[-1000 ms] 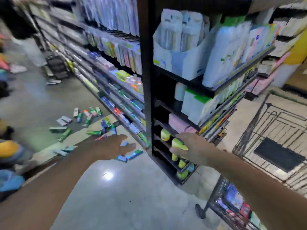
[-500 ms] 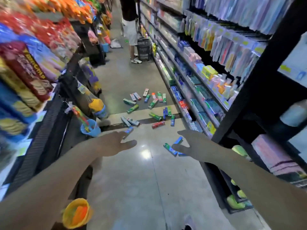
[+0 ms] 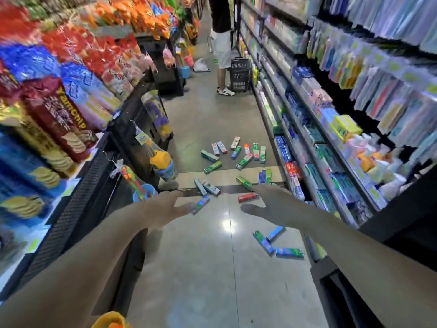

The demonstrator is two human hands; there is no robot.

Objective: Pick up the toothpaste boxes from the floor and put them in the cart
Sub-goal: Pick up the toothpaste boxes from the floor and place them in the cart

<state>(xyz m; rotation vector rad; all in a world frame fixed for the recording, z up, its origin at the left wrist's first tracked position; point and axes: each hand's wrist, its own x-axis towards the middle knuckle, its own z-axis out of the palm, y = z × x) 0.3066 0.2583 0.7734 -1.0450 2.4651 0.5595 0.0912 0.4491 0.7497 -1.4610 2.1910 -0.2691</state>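
Both hands, left hand (image 3: pixel 170 204) and right hand (image 3: pixel 272 204), reached out at mid-frame with fingers relaxed and spread (holding nothing) above toothpaste boxes (image 3: pixel 236 157) scattered on the floor (image 3: pixel 212 268).

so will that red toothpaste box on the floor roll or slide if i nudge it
The red rectangular cardboard toothpaste box lies flat on a long face, so it probably won't roll. The glossy grey floor looks polished, so it would likely slide. It's small and slim, so probably light and fairly stiff.

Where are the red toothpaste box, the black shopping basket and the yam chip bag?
red toothpaste box (image 3: pixel 248 197), head view, middle of its top face.
black shopping basket (image 3: pixel 240 74), head view, its front wall.
yam chip bag (image 3: pixel 59 117), head view, its printed front.
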